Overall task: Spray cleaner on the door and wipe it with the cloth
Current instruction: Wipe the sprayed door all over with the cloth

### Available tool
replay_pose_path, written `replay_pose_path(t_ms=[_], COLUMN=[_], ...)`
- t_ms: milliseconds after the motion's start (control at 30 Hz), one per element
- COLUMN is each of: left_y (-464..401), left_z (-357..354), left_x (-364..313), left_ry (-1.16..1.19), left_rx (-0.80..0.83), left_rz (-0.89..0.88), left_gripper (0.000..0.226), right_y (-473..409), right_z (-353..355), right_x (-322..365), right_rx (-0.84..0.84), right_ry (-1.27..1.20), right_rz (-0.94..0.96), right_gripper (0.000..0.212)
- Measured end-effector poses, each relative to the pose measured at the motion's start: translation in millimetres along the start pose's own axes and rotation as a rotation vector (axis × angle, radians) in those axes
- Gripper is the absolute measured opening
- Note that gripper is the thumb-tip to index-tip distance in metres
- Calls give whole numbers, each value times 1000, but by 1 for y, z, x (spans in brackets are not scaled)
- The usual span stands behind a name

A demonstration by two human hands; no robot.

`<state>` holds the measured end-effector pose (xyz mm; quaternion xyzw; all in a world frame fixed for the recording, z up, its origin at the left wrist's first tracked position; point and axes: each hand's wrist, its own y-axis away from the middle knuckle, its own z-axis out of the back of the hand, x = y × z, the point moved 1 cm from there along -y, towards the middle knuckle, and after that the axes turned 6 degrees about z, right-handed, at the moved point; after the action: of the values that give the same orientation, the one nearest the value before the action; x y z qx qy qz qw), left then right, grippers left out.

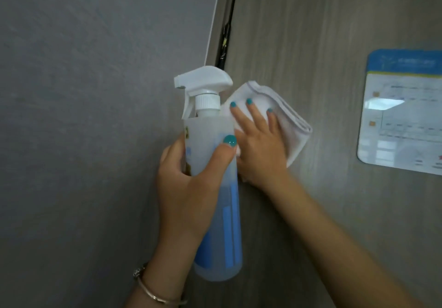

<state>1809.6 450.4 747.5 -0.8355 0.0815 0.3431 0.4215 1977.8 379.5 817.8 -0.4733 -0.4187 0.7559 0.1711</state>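
Door cleaning, hands at work: one bottle, one cloth.

We hold the spray bottle point(215, 176) upright in our left hand point(191, 171), fingers and thumb curled round its body, in front of the door's edge. Our right hand point(260, 149) lies flat, fingers straight, pressing the folded white cloth point(284, 118) against the wood-grain door point(311, 44), left of a blue-topped notice point(404, 113).

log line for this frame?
phase: wiping | left hand: holds spray bottle | right hand: presses cloth on door
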Motion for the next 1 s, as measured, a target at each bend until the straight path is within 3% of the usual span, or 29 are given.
replay_pose_path(t_ms=[133,233,300,400,500,633,767,867,1000], left_y=[12,24,28,26,25,30,47,65,73], left_z=[10,16,20,25,26,23,27,30,22], left_x=[-3,-3,0,8,16,22,31,34,33], left_ry=[-14,-53,-78,-91,-66,-84,-89,-174,-213], left_rx=[-21,-15,6,-6,-40,-61,-83,-52,3], left_rz=[-23,-46,-35,-23,-15,-6,2,-16,-14], left_gripper=[52,53,50,42,32,24,30,43,51], right_y=[117,139,106,36,20,82,190,272,275], right_z=[-26,-26,-11,16,19,2,-19,-31,-31], right_x=[73,75,46,-12,-25,25,98,145,135], right_rx=[47,94,63,-4,-4,-30,69,187,192], right_ry=[-52,-68,-7,81,84,76,-33,-74,-117], right_rz=[112,228,117,-194,-280,-155,-54,146,222], right_gripper=[77,81,69,57,58,55,67,77,71])
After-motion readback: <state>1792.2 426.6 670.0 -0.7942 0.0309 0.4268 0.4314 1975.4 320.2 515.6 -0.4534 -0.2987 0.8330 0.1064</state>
